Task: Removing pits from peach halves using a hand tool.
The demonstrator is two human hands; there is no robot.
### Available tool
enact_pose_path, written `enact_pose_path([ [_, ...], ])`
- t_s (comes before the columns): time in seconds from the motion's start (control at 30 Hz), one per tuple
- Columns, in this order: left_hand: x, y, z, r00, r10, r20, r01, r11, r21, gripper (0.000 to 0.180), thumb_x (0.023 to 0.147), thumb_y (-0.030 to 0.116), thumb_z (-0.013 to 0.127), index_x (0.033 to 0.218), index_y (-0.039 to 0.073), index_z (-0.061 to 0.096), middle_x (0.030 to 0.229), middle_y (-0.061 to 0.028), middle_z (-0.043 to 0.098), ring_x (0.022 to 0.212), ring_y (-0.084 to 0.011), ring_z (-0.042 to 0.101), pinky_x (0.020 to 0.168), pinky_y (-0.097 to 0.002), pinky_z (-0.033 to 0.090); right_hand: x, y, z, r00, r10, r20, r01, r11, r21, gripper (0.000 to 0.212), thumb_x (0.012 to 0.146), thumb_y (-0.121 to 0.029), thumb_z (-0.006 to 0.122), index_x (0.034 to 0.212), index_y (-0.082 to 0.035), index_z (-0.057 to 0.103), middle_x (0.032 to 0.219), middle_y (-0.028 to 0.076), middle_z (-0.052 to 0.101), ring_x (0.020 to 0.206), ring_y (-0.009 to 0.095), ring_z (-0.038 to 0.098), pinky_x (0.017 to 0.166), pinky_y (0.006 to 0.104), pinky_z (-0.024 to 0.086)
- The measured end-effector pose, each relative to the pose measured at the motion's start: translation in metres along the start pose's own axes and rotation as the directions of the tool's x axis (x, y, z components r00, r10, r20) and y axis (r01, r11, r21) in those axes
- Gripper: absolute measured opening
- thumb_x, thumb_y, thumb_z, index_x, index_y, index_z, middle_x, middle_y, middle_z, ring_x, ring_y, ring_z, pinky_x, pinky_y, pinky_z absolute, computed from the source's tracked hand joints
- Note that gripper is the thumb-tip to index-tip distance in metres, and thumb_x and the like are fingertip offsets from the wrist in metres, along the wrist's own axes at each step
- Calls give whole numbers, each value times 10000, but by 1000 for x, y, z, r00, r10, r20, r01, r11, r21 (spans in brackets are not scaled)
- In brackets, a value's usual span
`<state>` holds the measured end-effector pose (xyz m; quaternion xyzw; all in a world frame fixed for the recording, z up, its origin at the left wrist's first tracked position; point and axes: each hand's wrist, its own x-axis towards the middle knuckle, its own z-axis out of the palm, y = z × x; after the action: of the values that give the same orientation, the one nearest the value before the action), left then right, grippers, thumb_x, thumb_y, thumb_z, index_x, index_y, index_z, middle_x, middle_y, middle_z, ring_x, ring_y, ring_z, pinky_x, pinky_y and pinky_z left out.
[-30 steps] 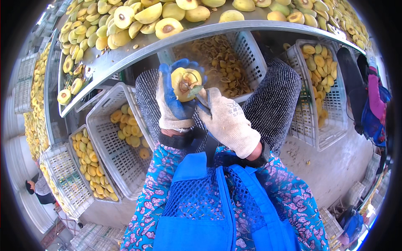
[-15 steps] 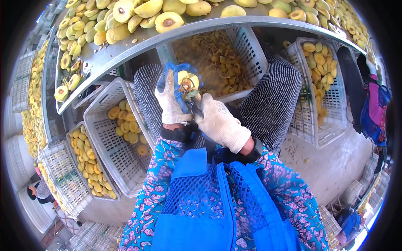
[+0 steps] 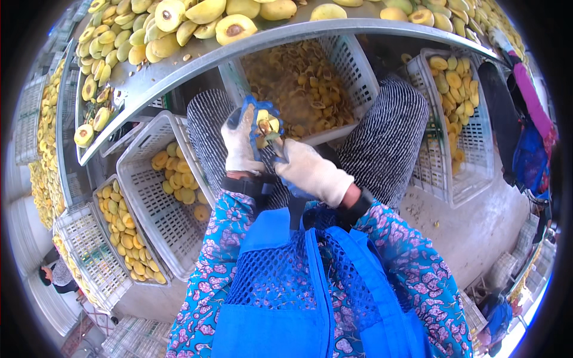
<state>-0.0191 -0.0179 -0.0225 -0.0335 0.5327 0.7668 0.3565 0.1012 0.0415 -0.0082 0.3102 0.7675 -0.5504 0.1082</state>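
Between my gloved hands, over the near edge of a crate, is a halved yellow peach (image 3: 268, 121) with its brown centre facing up. My left hand (image 3: 242, 137), in a white glove with blue-coated fingers, is closed around the fruit. My right hand (image 3: 313, 170), also gloved, is closed on a small pitting tool (image 3: 273, 137); its thin end is against the peach's centre and most of its handle is hidden. Below them, the crate (image 3: 363, 74) between my knees holds brownish pits and scraps.
A metal-edged table (image 3: 197, 58) piled with peach halves (image 3: 236, 28) curves across the front. Crates with peaches stand at left (image 3: 152, 197) and right (image 3: 441, 170). Another person's pink sleeve (image 3: 533, 104) shows at far right, reaching over the table.
My hands and the peach have shifted slightly lower in the view, with the tool still at the fruit. At far right, the other person's arm has moved up toward the table.
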Motion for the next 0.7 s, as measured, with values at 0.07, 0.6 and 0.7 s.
enact_pose_path([
  [0.07, -1, -8, -2, 999, 24, -35, -30, 986, -163, 241, 869, 202, 639, 916, -30, 598, 801, -140, 659, 632, -233, 644, 534, -324, 549, -6, -14, 0, 1000, 24, -9, -24, 999, -46, 328, 840, -223, 534, 1018, 52, 511, 920, 286, 607, 931, 448, 569, 792, 463, 456],
  [0.6, 11, -10, -4, 995, -46, 94, 35, 992, 119, 220, 861, 132, 636, 984, -49, 608, 844, -133, 667, 680, -216, 659, 595, -317, 564, 3, 4, -3, 926, 45, 374, -294, 706, 644, 93, 909, -184, 527, 862, -115, 486, 557, -47, 433, 381, 65, 390, 336, 232, 304],
  [0.7, 12, -4, -8, 1000, -15, 27, 11, 987, 160, 212, 851, 108, 650, 967, -63, 605, 833, -130, 662, 678, -202, 646, 589, -312, 551, -6, -11, -22, 824, 72, 562, -511, 521, 684, 145, 909, -201, 540, 815, -125, 462, 552, -55, 410, 383, 62, 380, 342, 228, 300],
])
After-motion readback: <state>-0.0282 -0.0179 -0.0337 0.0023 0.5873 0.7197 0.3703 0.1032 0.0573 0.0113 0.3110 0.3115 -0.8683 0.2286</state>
